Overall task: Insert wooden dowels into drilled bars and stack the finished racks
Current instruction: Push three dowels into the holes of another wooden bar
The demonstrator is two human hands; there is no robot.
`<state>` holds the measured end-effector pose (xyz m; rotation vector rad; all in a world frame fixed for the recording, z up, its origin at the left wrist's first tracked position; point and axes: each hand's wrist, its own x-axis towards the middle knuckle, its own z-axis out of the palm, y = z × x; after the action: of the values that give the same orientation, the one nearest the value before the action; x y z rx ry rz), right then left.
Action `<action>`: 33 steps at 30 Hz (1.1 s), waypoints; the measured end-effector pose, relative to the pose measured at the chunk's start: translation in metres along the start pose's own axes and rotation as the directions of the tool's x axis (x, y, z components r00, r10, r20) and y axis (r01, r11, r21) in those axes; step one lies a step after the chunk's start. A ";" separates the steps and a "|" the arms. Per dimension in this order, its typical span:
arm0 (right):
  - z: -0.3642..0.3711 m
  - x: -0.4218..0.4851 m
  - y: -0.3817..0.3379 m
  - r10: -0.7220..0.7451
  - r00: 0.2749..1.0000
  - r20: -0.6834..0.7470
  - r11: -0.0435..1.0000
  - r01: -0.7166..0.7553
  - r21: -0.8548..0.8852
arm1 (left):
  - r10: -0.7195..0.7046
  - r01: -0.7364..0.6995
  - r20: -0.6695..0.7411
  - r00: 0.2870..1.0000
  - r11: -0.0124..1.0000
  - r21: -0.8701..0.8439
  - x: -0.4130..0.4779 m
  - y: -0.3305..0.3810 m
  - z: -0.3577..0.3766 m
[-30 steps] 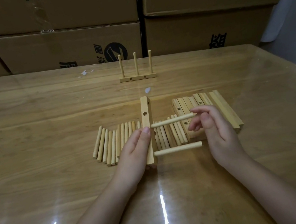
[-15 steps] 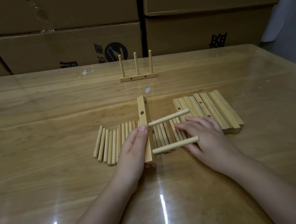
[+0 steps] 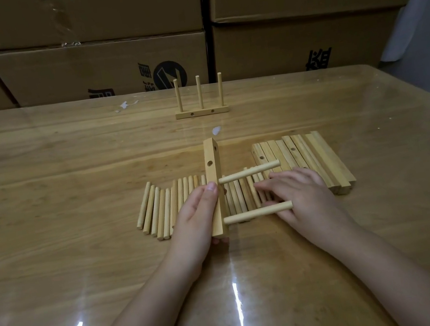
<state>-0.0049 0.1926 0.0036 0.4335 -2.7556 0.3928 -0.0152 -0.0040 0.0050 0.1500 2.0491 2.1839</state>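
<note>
My left hand [image 3: 194, 216] grips a drilled wooden bar [image 3: 213, 168] that stands on edge, pointing away from me. Two dowels stick out of it to the right: an upper dowel [image 3: 249, 172] and a lower dowel [image 3: 258, 212]. An empty hole shows farther up the bar. My right hand [image 3: 297, 194] lies flat between those two dowels, fingers stretched over the row of loose dowels [image 3: 164, 207] on the table. A pile of drilled bars [image 3: 311, 158] lies just right of it. A finished rack [image 3: 201, 108] with three upright dowels stands farther back.
The wooden table [image 3: 57, 187] has a glossy clear cover and its right edge runs diagonally at the far right. Stacked cardboard boxes [image 3: 97, 66] wall off the back. Small white scraps [image 3: 126, 105] lie near the finished rack.
My right hand let go of the upper dowel, now seated in the bar, and dropped flat onto the loose dowels. The left hand and bar barely moved.
</note>
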 end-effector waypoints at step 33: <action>0.002 -0.004 -0.003 -0.079 0.993 0.088 0.997 0.079 0.004 | 0.023 -0.023 0.020 1.000 1.000 -0.008 0.000 -0.001 -0.001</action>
<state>-0.0012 0.1906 0.0009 0.5714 -2.8119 0.3635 -0.0157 -0.0046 0.0036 0.1941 2.0386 2.1937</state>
